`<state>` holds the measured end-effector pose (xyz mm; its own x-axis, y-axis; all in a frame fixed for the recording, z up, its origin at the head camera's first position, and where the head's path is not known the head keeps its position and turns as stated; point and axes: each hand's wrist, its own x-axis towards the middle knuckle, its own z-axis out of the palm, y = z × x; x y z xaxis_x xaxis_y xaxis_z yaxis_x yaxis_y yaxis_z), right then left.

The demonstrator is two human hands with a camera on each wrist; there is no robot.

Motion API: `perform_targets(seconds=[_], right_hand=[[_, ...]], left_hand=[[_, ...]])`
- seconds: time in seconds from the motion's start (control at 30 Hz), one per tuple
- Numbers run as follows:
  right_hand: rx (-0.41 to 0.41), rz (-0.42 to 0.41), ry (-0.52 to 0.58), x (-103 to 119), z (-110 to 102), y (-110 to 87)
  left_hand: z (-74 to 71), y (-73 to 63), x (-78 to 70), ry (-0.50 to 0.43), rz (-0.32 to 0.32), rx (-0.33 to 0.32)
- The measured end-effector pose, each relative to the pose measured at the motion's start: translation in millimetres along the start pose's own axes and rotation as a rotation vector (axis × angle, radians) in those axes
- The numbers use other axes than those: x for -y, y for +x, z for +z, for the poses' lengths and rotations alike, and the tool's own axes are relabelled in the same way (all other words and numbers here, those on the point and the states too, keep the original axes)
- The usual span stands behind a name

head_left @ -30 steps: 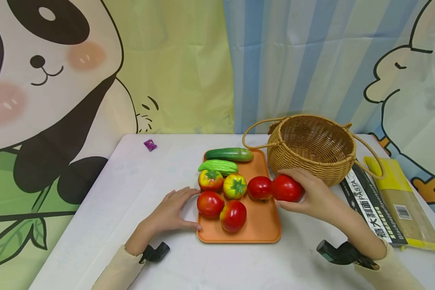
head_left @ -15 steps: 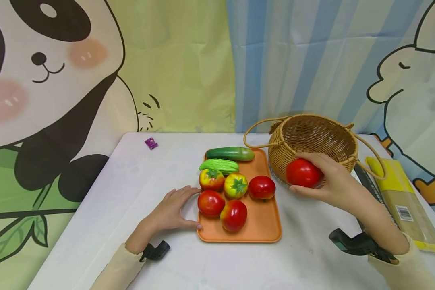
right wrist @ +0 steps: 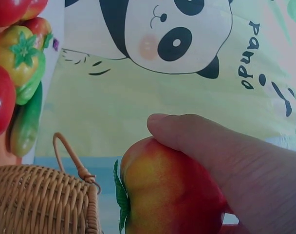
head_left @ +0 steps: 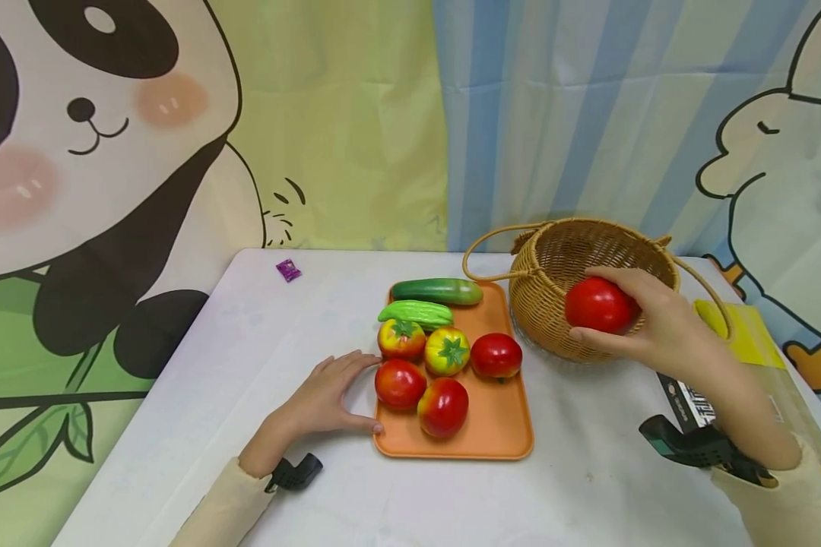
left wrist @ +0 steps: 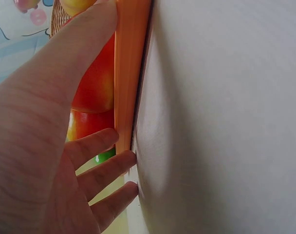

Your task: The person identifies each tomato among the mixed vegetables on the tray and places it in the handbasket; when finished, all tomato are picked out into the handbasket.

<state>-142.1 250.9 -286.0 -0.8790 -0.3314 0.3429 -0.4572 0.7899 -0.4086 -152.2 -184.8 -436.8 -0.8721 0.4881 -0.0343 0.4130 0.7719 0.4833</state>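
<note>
My right hand (head_left: 664, 327) grips a red tomato (head_left: 597, 305) between thumb and fingers, in front of the wicker basket's (head_left: 543, 311) opening and overlapping its near rim. From the right wrist view, the tomato (right wrist: 162, 190) shows a yellow-red side and a green leafy top, with the thumb lying across it. At the left edge of the orange tray (head_left: 492, 437) rests my left hand (head_left: 321, 399), its thumb and fingers spread along the rim. In the left wrist view its fingertips (left wrist: 109, 136) meet the tray's side wall (left wrist: 130, 63). Several red and yellow tomatoes (head_left: 496, 355) lie on the tray.
Toward the tray's back lie a dark green cucumber (head_left: 438, 291) and a light green ridged gourd (head_left: 416, 313). Right of the basket are a yellow-ended package (head_left: 746, 327) and a black pasta box (head_left: 684, 403), partly behind my forearm. A small purple wrapped candy (head_left: 289, 270) sits back left.
My right hand has carried the tomato from the tray's right edge rightward and back to the basket's near rim. The left hand has stayed at the tray.
</note>
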Motion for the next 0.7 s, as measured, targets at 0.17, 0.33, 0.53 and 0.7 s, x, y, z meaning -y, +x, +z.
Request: perform_targets(seconds=[0.17,0.33,0.53,0.7], right_hand=[[-0.002,0.017,-0.006,-3.2,-2.5,3.0],[0.029,0.047,-0.016,-5.6,-2.3,9.3],[0.032,0.052,-0.033,-8.9,-4.2,19.4],[0.061,0.117,-0.031,-11.6,-5.8,24.7]], left_hand=[[0.7,-0.8,1.0,0.000,-0.003,-0.002],[1.0,-0.9,0.8,-0.001,-0.002,-0.002],[-0.1,-0.4,-0.3,-0.006,0.008,-0.010],[0.0,-0.8,0.0,-0.008,0.006,-0.005]])
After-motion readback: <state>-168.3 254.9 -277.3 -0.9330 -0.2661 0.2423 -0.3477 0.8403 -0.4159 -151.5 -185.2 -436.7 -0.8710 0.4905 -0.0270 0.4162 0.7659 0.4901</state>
